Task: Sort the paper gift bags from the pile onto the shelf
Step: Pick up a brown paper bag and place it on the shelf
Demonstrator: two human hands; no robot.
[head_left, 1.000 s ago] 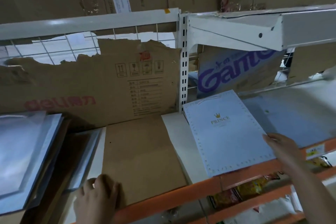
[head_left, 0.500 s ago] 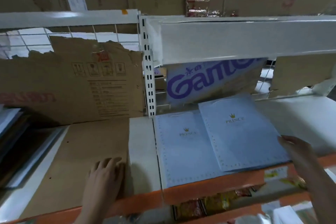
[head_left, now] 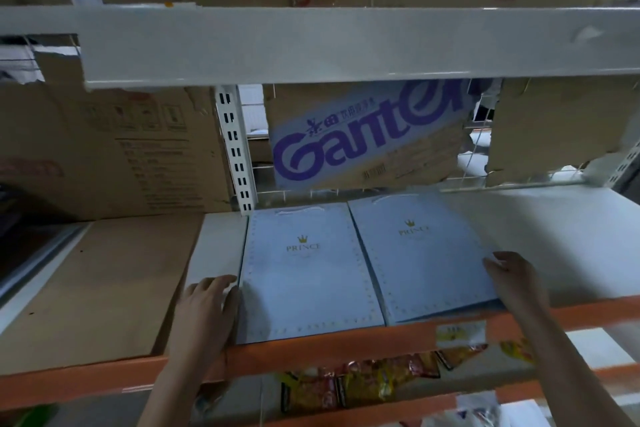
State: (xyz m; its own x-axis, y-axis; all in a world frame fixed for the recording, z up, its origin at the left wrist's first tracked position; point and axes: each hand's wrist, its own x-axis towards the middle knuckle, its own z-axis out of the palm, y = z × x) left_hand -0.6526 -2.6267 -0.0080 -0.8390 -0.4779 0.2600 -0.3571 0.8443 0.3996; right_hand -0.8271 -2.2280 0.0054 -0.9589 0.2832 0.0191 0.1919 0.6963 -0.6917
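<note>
1. Since the earlier frames the left hand (head_left: 207, 302) has slid rightward off the brown cardboard sheet (head_left: 104, 288), and the right-hand gift bag (head_left: 422, 253) has been squared up so it no longer lies across its neighbour.
2. The white shelf (head_left: 554, 218) carries both bags flat just behind its orange front rail (head_left: 346, 343), below the Ganten carton (head_left: 363, 142).
3. The left-hand gift bag (head_left: 304, 274) lies edge to edge with the other, long axes running from the rail toward the carton.
4. The right hand (head_left: 516, 281) rests on the right bag's outer edge, fingers loosely extended; whether it pinches the paper I cannot tell.
5. The left hand, fingers straight and pressed together, touches the left bag's outer edge, so each bag lies inward of its nearer hand; pushing toward each other would likely close the pair.
</note>
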